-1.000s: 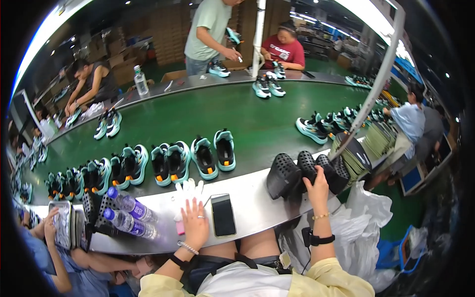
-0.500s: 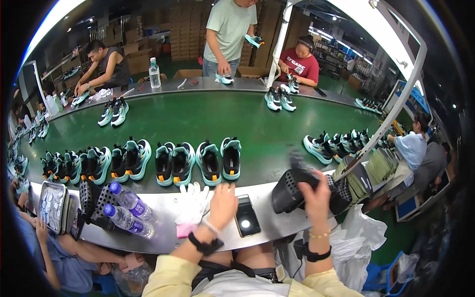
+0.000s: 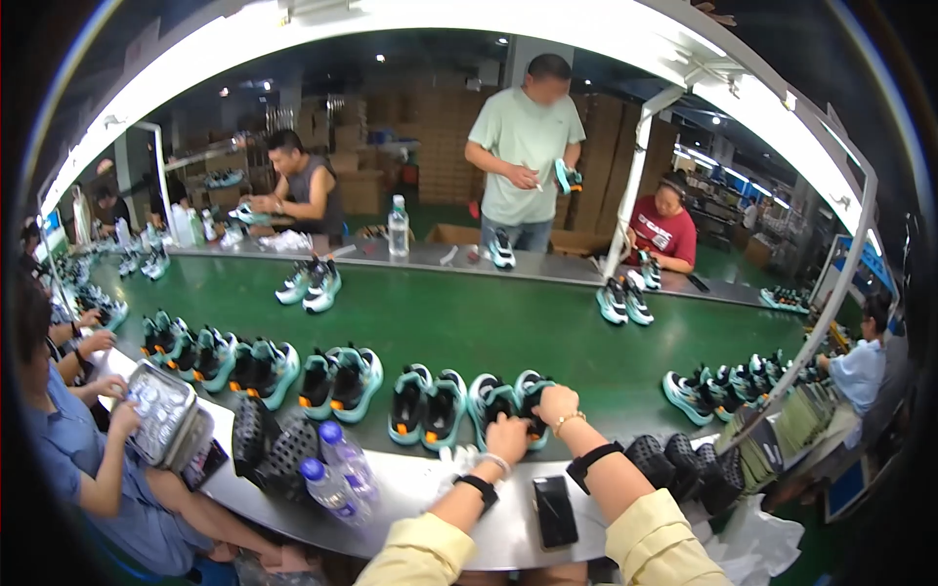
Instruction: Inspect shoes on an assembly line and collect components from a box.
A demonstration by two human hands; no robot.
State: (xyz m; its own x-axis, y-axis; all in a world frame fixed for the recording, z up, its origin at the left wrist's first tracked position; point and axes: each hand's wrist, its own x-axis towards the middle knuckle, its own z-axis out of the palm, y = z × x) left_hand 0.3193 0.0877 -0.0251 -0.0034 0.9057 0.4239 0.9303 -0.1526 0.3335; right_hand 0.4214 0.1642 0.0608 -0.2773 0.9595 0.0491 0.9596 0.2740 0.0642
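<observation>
A pair of teal and black sneakers with orange heel tabs stands at the near edge of the green belt in front of me. My left hand [image 3: 508, 438], fingers curled, is at the heel of the left sneaker [image 3: 484, 401], partly hiding it. Over the heel and collar of the right sneaker [image 3: 531, 388], my right hand [image 3: 559, 402] is closed, knuckles up. Both hands are close together, and their fingertips are largely hidden. Another pair of sneakers [image 3: 446, 405] stands just to the left. White gloves [image 3: 455, 461] lie on the metal ledge beside my left wrist.
A phone [image 3: 555, 512] and two water bottles [image 3: 337, 493] are on the metal ledge [image 3: 420, 490]. Black perforated blocks [image 3: 684, 459] stand at right, more at left. Several sneaker pairs line the green belt [image 3: 420, 308]. Co-workers handle shoes across it; another person sits at left.
My right hand has left a black perforated block and moved left to the sneakers. My left hand has moved forward from beside the phone to them. The view has shifted.
</observation>
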